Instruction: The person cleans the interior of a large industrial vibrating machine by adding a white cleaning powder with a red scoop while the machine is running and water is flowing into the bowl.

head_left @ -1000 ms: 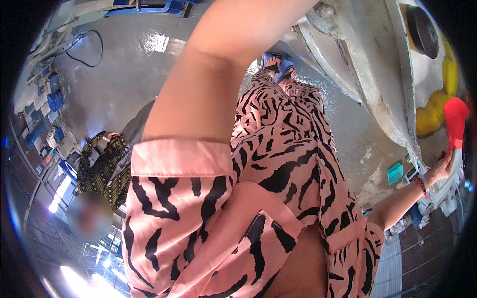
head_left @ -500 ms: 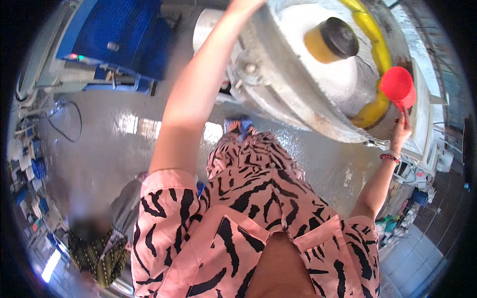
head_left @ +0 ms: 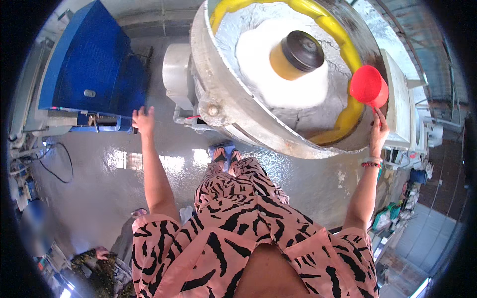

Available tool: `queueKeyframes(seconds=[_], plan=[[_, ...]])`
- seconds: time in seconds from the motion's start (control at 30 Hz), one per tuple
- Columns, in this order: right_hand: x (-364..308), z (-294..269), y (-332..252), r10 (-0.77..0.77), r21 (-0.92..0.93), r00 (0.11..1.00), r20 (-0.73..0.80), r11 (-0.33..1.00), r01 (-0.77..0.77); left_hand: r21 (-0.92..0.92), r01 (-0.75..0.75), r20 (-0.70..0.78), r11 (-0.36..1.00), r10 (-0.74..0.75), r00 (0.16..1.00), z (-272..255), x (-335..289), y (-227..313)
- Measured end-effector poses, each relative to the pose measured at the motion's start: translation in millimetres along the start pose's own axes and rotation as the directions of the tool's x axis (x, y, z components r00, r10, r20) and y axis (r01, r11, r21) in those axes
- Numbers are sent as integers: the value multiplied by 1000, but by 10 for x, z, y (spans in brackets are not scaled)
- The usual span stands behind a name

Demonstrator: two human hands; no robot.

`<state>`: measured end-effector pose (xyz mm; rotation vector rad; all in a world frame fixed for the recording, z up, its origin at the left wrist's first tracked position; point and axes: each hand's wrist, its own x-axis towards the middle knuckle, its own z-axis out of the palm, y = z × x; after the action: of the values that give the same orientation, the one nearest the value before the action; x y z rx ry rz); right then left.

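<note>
While the right hand [head_left: 378, 133] grips a red scoop [head_left: 368, 87] by the round metal tub [head_left: 243, 113], the left hand [head_left: 143, 121] hangs loosely uncurled near a blue machine [head_left: 89, 64].

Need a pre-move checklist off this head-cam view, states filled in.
1. Red dipper gripped by its handle in the right hand: ok.
2. Dipper contents: cannot tell.
3. Left hand clear of the blue cabinet: cannot tell; fingers overlap its edge in view.
4. Round metal tub uncovered, black-capped post visible: ok.
5. Floor dry: not ok; shiny, looks wet.
6. Feet covered: not ok; toes bare.
</note>
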<state>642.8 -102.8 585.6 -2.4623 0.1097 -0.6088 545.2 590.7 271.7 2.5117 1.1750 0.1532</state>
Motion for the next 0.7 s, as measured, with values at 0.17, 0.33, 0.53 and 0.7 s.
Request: queueKeyframes(seconds=[0.17,0.33,0.53,0.7], plan=[[-41,-48,67,32,4,999,23,999,-32,-27,161,193,987,-153,969,171,-533,431],[-9,-21,32,43,-1,998,35,999,-43,-44,115,330,992,-94,939,94,-710,756],[-27,44,85,105,45,991,83,993,-109,224,-365,176,904,330,927,561,-726,525],[-29,-88,250,28,-59,997,71,998,-24,84,-140,537,986,74,840,978,-591,590]])
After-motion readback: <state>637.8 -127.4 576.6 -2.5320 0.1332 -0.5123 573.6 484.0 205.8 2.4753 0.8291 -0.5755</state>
